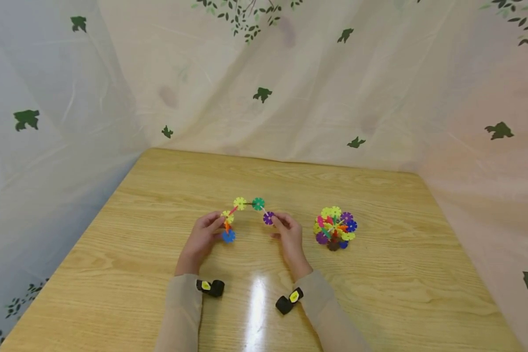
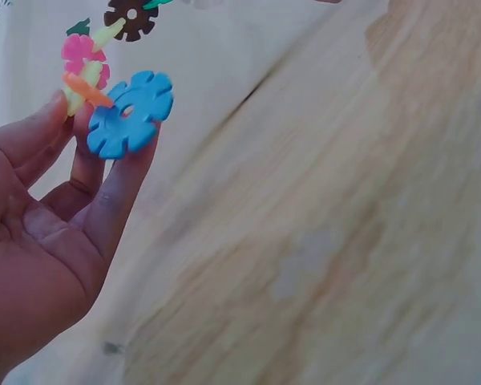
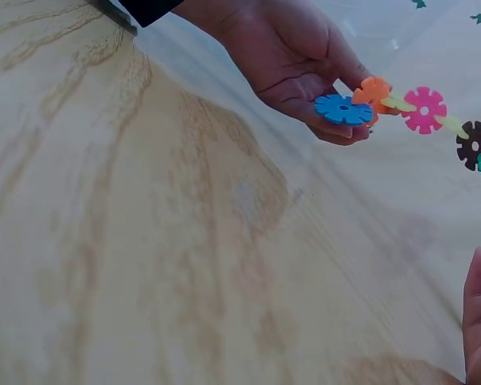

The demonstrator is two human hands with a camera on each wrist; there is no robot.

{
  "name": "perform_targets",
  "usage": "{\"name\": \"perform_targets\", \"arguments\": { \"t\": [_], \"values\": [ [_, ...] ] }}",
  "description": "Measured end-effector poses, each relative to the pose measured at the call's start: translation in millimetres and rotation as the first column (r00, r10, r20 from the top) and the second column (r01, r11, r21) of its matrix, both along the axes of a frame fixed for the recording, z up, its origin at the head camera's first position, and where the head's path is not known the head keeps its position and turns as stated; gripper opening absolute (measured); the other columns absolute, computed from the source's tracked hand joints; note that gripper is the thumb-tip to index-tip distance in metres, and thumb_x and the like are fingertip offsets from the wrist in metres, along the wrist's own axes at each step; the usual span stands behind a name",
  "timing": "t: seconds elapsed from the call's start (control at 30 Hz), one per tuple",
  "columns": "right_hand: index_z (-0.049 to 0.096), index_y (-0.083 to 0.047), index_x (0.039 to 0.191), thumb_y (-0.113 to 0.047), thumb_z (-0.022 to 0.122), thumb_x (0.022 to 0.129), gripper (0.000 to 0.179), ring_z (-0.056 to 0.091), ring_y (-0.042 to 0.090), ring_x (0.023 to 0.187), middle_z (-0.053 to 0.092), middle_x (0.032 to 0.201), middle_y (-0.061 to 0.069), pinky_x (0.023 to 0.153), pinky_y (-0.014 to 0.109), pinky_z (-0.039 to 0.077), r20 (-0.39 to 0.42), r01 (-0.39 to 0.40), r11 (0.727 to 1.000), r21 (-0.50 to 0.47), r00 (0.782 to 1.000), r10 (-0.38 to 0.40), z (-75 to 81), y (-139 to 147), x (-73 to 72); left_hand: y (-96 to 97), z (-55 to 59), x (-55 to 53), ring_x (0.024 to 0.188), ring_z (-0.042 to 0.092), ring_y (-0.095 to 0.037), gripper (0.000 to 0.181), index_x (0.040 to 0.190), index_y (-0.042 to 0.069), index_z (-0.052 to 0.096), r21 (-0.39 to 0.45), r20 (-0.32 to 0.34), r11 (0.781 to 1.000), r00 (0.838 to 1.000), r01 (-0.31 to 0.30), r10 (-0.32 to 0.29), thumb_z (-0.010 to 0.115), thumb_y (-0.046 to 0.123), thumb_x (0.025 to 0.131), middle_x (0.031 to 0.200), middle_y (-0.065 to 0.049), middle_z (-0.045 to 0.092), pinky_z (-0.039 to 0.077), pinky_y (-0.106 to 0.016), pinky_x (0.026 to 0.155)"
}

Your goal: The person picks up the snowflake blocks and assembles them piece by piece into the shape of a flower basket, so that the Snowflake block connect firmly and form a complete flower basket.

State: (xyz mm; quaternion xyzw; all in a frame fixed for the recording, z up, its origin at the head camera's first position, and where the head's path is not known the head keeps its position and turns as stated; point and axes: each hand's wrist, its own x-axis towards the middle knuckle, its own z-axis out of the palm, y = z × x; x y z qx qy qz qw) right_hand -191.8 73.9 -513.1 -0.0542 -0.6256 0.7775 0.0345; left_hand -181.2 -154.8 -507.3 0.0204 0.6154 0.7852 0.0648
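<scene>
A curved chain of slotted plastic flower discs is held up between both hands, over the table. My left hand (image 1: 204, 238) pinches a yellow disc (image 1: 227, 217) near one end, between thumb and fingers. Past that grip, an orange disc (image 3: 371, 90) and a blue disc (image 2: 154, 98) make up the chain's left end, the blue one against the fingers in the left wrist view. A pink disc (image 3: 425, 103), another yellow disc (image 1: 239, 204), a dark brown disc (image 3: 474, 146) and a green disc (image 1: 258, 204) follow. At the other end, my right hand (image 1: 292, 239) pinches a purple disc (image 1: 268, 218).
On the wooden table (image 1: 391, 283), right of the right hand, sits a cluster of joined flower discs (image 1: 336, 226) in many colours. A pale curtain (image 1: 299, 112) with green leaf and bird prints hangs behind the table and along its sides. Black straps (image 1: 211, 287) circle both wrists.
</scene>
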Motion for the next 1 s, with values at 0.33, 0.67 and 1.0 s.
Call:
{"name": "perform_targets", "arguments": {
  "t": [0.33,0.67,1.0],
  "values": [
    [0.069,-0.001,0.1,-0.011,0.065,0.092,0.013,0.062,0.008,0.073,0.065,0.082,-0.005,0.058,0.02,0.057,-0.059,0.023,0.993,-0.12,0.998,-0.03,-3.7,2.3,-0.1,2.9,1.9,-4.1,0.09,0.063,-0.006,0.019,0.115,-0.001,0.056,0.013,0.0,0.997,0.998,-0.07,0.07,0.053,0.01,0.099,0.096,0.006,0.062,0.058,-0.021,0.077],
    [0.067,0.004,0.098,-0.005,0.066,0.09,0.012,0.068,0.012,0.075,0.069,0.08,-0.003,0.062,0.034,0.062,-0.09,0.028,1.0,0.008,0.996,-0.028,9.7,9.9,-0.6,13.1,7.1,-4.1,0.086,0.066,-0.013,0.004,0.095,-0.006,0.059,-0.07,-0.031,0.996,0.998,-0.062,0.06,0.057,-0.008,0.092,0.087,0.002,0.066,0.061,-0.028,0.081],
    [0.067,0.006,0.099,-0.01,0.068,0.09,0.018,0.067,0.01,0.08,0.071,0.091,0.014,0.061,0.021,0.06,-0.199,0.13,0.927,0.351,0.978,-0.062,59.5,54.3,6.8,63.6,33.9,-16.6,0.075,0.064,-0.006,0.011,0.093,-0.015,0.059,-0.188,-0.213,0.978,0.976,-0.095,0.054,0.063,-0.005,0.089,0.086,-0.007,0.066,0.061,-0.025,0.071]
  ]
}}
